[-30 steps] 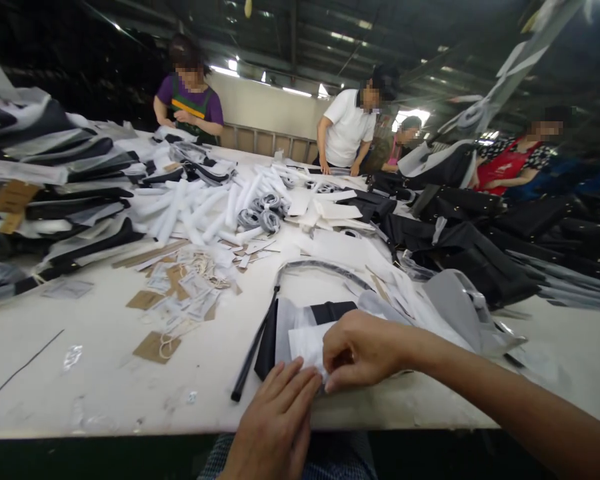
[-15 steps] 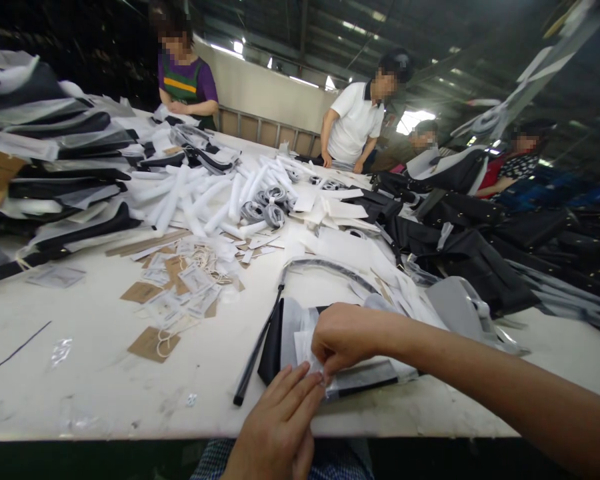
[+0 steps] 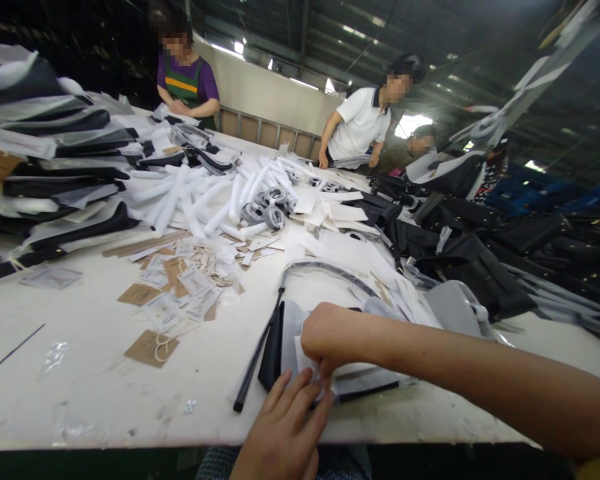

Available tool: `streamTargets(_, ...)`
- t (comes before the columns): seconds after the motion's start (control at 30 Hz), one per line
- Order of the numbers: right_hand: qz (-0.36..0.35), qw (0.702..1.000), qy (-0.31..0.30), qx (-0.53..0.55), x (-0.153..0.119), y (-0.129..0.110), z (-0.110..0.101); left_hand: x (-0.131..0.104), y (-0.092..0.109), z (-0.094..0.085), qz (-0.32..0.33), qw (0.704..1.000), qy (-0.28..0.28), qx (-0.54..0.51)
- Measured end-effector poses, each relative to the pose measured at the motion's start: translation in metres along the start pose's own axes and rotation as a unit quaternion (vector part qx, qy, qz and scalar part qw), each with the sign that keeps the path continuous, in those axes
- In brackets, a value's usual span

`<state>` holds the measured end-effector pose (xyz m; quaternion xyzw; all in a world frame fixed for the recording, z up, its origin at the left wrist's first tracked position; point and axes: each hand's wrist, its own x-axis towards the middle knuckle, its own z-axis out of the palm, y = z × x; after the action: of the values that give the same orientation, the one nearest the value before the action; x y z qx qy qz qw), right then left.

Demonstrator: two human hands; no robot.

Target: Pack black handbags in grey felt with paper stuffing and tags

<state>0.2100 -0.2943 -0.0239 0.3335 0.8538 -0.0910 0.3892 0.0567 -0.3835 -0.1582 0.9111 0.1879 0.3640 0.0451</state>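
A black bag (image 3: 273,350) lies on the table in front of me, partly covered by a whitish, translucent wrapping sheet (image 3: 291,327). Its strap handle (image 3: 320,265), wrapped in clear plastic, arches out behind it, and one black strap end reaches toward the table's front edge. My left hand (image 3: 286,423) rests on the bag's near edge with its fingers stretched out. Over the wrapping, my right hand (image 3: 327,339) is closed with its fingertips pointing down beside the left fingers. What those fingertips pinch is hidden.
Brown tags and small clear packets (image 3: 180,287) lie to the left. White foam tubes (image 3: 215,207) and grey coils (image 3: 273,207) are heaped beyond. Wrapped bags (image 3: 55,180) are stacked at far left, black bags (image 3: 460,260) at right. Co-workers stand across the table.
My right hand has shifted slightly left and its fingertips lower, near the left fingers. My left fingers are a little more spread. The co-worker in white leans further right.
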Motion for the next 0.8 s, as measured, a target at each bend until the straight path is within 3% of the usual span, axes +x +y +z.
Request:
streamTargets(0.27, -0.006, 1.0, -0.024, -0.004, 0.01, 0.003, -0.004, -0.001, -0.005, 0.006, 0.011, 0.999, 0.044, 0.015)
streamTargets(0.43, 0.0, 1.0, -0.014, 0.004, 0.022, 0.023, 0.0, -0.006, -0.008, 0.012, 0.018, 0.999, 0.042, 0.024)
streamTargets(0.6, 0.06, 0.989, -0.059, 0.119, 0.033, 0.051, 0.008, -0.007, -0.012, 0.015, 0.035, 0.998, 0.036, 0.042)
streamTargets(0.8, 0.093, 0.946, 0.03, 0.309, 0.023, 0.076, 0.033, -0.008, -0.014, 0.011, 0.052, 0.997, -0.021, 0.061)
